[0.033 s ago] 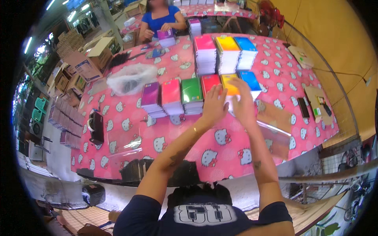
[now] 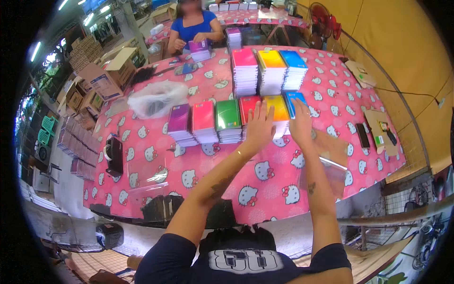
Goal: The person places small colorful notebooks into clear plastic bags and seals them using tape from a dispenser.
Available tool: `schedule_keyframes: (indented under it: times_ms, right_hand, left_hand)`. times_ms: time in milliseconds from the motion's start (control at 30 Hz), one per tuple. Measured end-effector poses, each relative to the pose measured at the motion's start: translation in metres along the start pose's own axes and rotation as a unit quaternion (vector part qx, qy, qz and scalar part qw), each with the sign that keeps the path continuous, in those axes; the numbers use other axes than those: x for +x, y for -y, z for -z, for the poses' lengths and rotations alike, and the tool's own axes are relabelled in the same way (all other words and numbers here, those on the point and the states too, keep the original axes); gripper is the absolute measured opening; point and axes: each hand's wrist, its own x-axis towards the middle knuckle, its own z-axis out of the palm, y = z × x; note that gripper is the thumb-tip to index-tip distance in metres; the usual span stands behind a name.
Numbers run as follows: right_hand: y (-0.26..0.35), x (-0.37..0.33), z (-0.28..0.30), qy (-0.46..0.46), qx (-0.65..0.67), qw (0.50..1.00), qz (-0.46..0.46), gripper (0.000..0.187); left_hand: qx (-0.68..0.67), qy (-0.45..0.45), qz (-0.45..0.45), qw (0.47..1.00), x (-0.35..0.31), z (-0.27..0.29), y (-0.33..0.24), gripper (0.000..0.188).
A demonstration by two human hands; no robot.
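Observation:
A front row of spiral notebook stacks runs across the table: purple [image 2: 179,118], pink-red [image 2: 203,115], green [image 2: 228,115], red [image 2: 247,104], yellow [image 2: 278,108] and blue [image 2: 296,98]. My left hand [image 2: 260,124] has its fingers stretched out over the near side of the red and yellow stacks. With fingers extended, my right hand [image 2: 301,120] lies against the near edge of the blue stack, hiding part of it. Behind that row rise taller stacks with pink [image 2: 244,57], yellow [image 2: 272,59] and blue [image 2: 293,58] covers.
Across the table a person in blue [image 2: 196,28] handles a purple notebook stack [image 2: 199,49]. A clear plastic bag [image 2: 158,98] lies left of the stacks, near a black box [image 2: 114,156]. Clear plastic sheets [image 2: 147,175], a cardboard piece [image 2: 331,139] and a dark phone [image 2: 362,135] lie about.
My right hand has shifted right, from the yellow stack to the blue one. My left hand stays by the red and yellow stacks, its fingers more spread. The view has shifted slightly.

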Motion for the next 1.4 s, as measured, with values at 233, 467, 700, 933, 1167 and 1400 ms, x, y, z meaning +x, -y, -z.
schedule_keyframes:
  times_ms: [233, 467, 700, 933, 1167, 1400]
  right_hand:
    - [-0.093, -0.022, -0.012, 0.147, -0.218, 0.965, -0.021, 0.041]
    - [-0.014, -0.075, 0.059, -0.147, -0.121, 0.981, -0.035, 0.045]
    - [0.08, -0.249, 0.018, 0.134, -0.022, 0.988, -0.074, 0.047]
    - [0.029, -0.253, -0.004, 0.205, 0.146, 0.918, -0.307, 0.046]
    - [0.002, -0.158, -0.047, 0.11, 0.033, 0.99, -0.083, 0.052]
    - [-0.005, -0.023, -0.108, 0.173, -0.105, 0.975, 0.094, 0.043]
  left_hand:
    - [0.035, 0.183, -0.063, 0.981, 0.017, -0.064, 0.014, 0.038]
    - [-0.073, 0.08, -0.061, 0.992, 0.043, -0.046, -0.014, 0.043]
    - [0.085, 0.226, -0.122, 0.963, 0.057, -0.092, -0.021, 0.046]
    - [-0.061, 0.09, -0.203, 0.973, -0.088, 0.042, -0.047, 0.046]
    - [-0.08, 0.266, -0.016, 0.961, -0.208, 0.063, -0.029, 0.068]
    - [0.094, 0.113, 0.103, 0.984, -0.064, 0.044, 0.094, 0.053]
